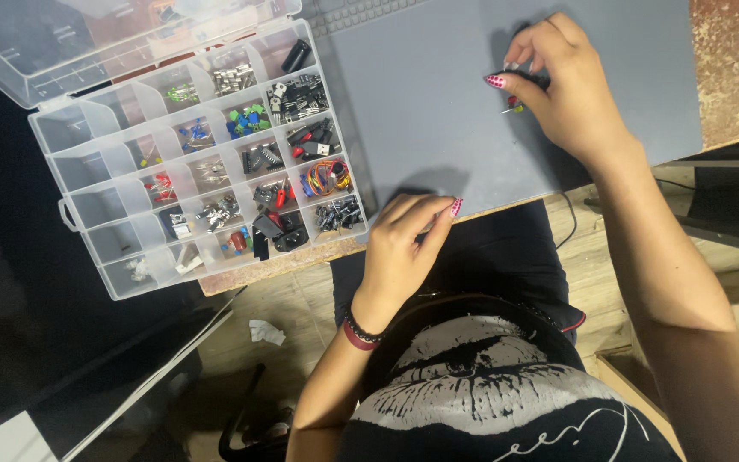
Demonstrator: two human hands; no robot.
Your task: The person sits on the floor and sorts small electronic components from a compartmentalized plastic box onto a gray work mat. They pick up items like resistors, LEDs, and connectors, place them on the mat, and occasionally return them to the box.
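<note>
Pinched between the fingertips of the right hand (558, 81), a small electronic component (513, 104) with a red and green body and thin metal leads is held just above the grey mat (412, 103), toward its far right part. Its long axis appears to run roughly left to right across the view, leads pointing left, though it is too small for certainty. The left hand (404, 248) is rested at the near edge of the surface (720, 60), fingers curled loosely; whether anything is gripped in it cannot be told. As a judgement, the work is at an early stage: one part is lifted out, and nothing is seen laid on the mat. To the left, a clear plastic organiser box (87, 184) is set with its lid (62, 38) thrown open, many compartments filled with sorted parts and several at the left nearly bare.
</note>
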